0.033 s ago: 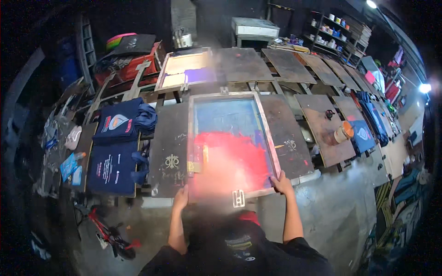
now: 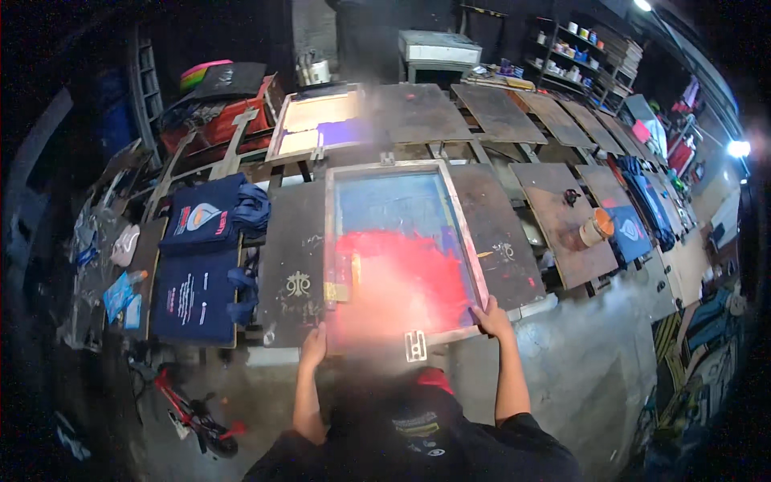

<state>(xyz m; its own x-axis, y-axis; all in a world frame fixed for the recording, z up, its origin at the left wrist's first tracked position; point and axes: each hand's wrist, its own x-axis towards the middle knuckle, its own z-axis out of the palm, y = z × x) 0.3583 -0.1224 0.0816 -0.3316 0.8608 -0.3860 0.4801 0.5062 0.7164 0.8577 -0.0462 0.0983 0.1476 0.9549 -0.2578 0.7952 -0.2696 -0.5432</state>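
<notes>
A screen printing frame (image 2: 455,210) with a wooden border lies in front of me over a dark board. Its blue-grey mesh carries a large spread of red-pink ink (image 2: 418,269), pale with glare near the front. My left hand (image 2: 314,344) is closed on the frame's near left corner, partly blurred. At the near right corner my right hand (image 2: 492,318) grips the border, thumb over the edge. Between them a metal hinge plate (image 2: 414,346) sits on the near edge. Yellowish tape (image 2: 336,292) sticks to the frame's left side.
Printed navy tote bags (image 2: 193,283) lie on boards at the left. Another screen frame (image 2: 277,132) rests on the far row. To the right, an orange-rimmed tub (image 2: 596,229) stands on a board. A red bicycle (image 2: 186,410) is on the floor, lower left.
The surroundings sit slightly further left in the picture. Both hands keep their hold on the screen printing frame.
</notes>
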